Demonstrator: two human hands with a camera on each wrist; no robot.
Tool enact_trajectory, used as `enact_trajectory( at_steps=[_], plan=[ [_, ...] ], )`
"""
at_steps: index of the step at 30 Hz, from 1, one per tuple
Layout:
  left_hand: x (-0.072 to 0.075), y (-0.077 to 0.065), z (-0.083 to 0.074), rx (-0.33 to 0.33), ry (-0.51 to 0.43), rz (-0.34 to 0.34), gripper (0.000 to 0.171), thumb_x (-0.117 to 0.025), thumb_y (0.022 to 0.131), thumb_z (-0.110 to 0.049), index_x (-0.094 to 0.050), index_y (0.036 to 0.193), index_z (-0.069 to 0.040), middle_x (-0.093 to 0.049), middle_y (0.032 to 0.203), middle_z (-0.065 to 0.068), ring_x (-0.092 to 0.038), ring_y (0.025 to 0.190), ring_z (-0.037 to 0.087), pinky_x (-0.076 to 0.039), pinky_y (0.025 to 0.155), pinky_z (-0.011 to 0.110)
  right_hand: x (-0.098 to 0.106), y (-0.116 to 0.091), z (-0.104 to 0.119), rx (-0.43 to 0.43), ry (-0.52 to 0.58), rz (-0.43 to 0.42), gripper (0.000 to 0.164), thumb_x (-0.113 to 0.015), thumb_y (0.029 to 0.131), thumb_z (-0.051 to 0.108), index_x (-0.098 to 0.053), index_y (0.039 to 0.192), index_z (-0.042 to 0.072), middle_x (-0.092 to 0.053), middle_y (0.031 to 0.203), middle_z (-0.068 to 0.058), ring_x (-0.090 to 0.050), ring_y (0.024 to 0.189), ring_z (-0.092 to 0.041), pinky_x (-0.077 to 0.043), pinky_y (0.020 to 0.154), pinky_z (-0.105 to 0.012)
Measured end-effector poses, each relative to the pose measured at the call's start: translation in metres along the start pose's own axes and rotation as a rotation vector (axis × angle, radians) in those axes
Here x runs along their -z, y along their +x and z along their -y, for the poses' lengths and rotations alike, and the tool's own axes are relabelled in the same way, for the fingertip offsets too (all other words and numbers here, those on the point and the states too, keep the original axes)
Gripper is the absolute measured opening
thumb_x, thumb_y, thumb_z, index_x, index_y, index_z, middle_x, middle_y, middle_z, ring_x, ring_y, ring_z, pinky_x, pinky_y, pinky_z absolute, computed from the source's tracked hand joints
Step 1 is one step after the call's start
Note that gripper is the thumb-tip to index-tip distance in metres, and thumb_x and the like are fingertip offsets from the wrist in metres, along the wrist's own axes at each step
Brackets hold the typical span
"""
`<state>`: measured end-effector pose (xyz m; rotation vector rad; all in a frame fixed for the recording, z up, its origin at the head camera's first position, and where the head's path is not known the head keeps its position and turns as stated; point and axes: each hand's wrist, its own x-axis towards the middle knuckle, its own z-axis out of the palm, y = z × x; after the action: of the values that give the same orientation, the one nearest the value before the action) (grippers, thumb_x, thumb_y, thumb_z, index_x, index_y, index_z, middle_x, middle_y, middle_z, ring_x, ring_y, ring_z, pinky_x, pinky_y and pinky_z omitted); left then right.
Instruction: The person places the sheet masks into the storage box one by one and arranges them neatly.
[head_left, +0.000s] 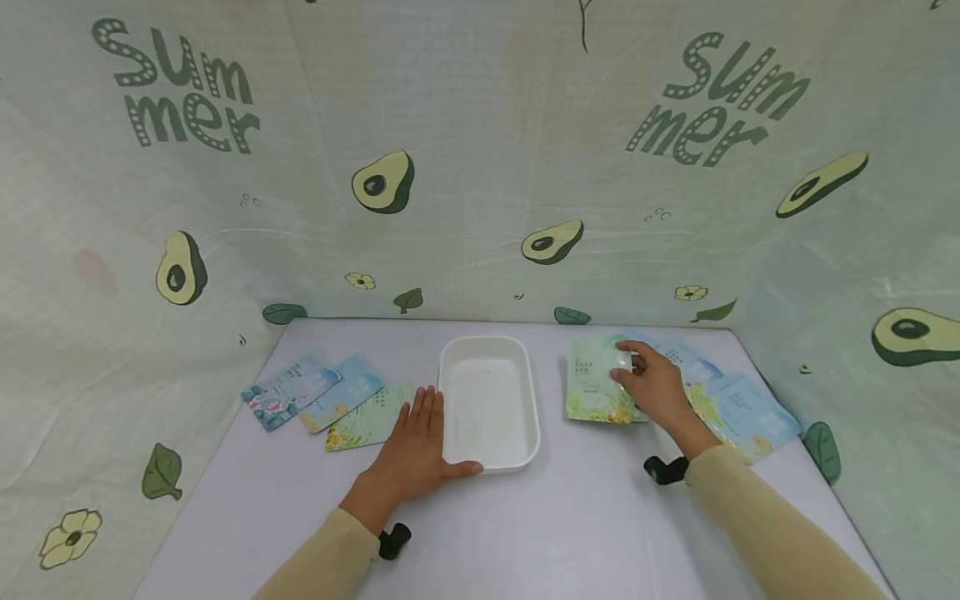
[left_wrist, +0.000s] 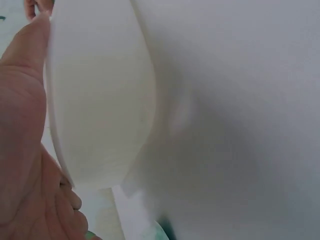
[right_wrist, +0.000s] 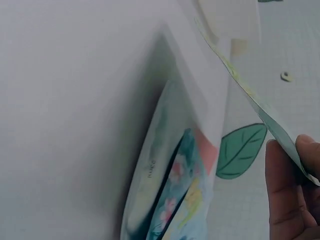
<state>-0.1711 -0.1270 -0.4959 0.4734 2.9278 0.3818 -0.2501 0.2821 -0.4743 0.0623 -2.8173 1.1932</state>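
My right hand [head_left: 658, 390] pinches the right edge of a green face mask sachet [head_left: 592, 379] with flowers along its bottom. In the right wrist view this sachet [right_wrist: 245, 90] is seen nearly edge-on, raised off the table, with thumb and fingers on one end. My left hand [head_left: 416, 454] lies with straight fingers along the left side of a white rectangular tray [head_left: 487, 468], the thumb across its near edge. Nothing lies inside the tray. The left wrist view shows the tray's outer wall [left_wrist: 100, 100] beside the thumb.
Left of the tray, a blue floral sachet [head_left: 288, 392], a blue-yellow sachet [head_left: 348, 387] and a green sachet [head_left: 367, 421] overlap in a fan. Further blue sachets [head_left: 753, 408] lie right of my right hand. A patterned cloth [head_left: 480, 167] rises behind the white table [head_left: 525, 542].
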Motion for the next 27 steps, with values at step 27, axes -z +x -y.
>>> enact_trajectory(
  at_steps=[27],
  plan=[
    [0.009, 0.008, 0.001, 0.003, -0.023, 0.028, 0.139, -0.066, 0.08, -0.087, -0.009, 0.167, 0.006, -0.008, 0.175, 0.025, -0.003, 0.164, 0.04, -0.011, 0.133, 0.058, -0.073, 0.011, 0.121, -0.03, 0.293, 0.126, 0.044, -0.076, 0.098, 0.011, -0.064, 0.14, 0.013, -0.068, 0.103, -0.015, -0.06, 0.078, -0.019, -0.054, 0.059, -0.027]
  ],
)
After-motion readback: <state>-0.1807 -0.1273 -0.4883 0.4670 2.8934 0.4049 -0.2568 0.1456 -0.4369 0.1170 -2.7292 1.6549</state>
